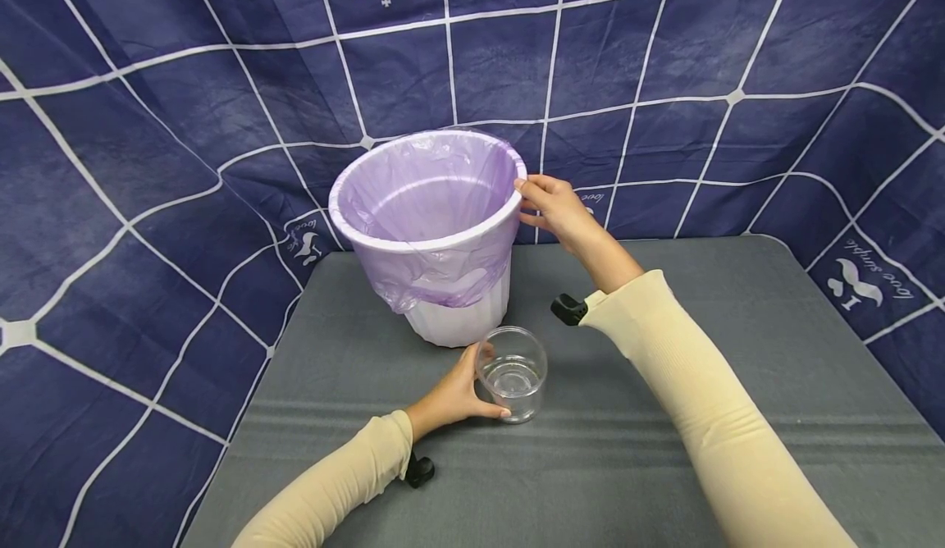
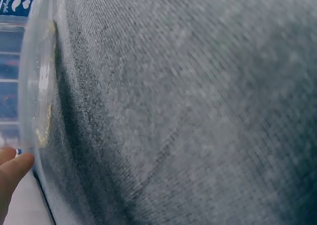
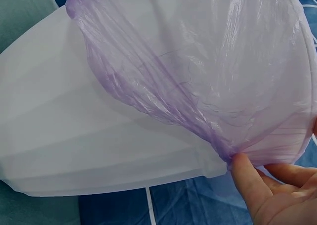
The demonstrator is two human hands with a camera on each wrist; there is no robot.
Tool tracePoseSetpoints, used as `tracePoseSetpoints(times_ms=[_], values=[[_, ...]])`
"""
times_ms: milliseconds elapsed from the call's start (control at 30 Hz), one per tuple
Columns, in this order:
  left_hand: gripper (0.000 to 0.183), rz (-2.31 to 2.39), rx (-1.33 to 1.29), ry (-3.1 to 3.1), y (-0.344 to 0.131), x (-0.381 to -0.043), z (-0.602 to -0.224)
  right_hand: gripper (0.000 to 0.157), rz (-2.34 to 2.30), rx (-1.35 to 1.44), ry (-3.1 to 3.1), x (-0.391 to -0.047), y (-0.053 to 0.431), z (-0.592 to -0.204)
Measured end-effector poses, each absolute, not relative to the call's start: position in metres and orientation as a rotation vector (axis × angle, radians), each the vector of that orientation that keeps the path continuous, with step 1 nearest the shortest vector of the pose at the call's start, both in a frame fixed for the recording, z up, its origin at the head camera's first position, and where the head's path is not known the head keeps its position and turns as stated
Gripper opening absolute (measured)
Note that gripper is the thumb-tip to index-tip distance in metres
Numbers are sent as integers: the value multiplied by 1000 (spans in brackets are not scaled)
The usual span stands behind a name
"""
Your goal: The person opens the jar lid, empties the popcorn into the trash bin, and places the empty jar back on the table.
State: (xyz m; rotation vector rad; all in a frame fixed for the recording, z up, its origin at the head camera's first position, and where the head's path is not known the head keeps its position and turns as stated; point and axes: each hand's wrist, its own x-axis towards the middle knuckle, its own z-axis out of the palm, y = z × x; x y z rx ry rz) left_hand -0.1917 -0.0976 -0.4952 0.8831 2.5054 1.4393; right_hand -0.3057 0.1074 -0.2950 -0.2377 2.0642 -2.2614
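A white trash can (image 1: 461,322) stands at the back of the table, lined with a thin purple trash bag (image 1: 435,273) folded down over its rim. My right hand (image 1: 559,210) grips the can's right rim through the bag; in the right wrist view the thumb (image 3: 247,183) presses near the bag's lower hem. In front of the can is a clear round plastic container (image 1: 526,367), tilted slightly, its inside visible. My left hand (image 1: 456,392) holds this container from the left, fingers behind and thumb in front. The left wrist view catches only the container's side (image 2: 37,81) and some fingertips (image 2: 22,163).
A grey cloth (image 1: 664,482) covers the table, with creases running across it. Dark blue curtain (image 1: 620,47) with white grid lines hangs close behind the can and along both sides. Black wrist mounts (image 1: 421,472) stick out at both cream sleeves (image 1: 687,376).
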Motion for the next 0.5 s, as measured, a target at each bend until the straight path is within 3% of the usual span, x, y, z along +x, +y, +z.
tracePoseSetpoints(times_ms=[333,500], values=[[119,1349,826,2509,-103,-189,-491,48,-2224,-340,2154,-305,108,-305],[102,1335,872,2520,-109,-187,-478,50,-2112,-550,2361,-297,116,-315]])
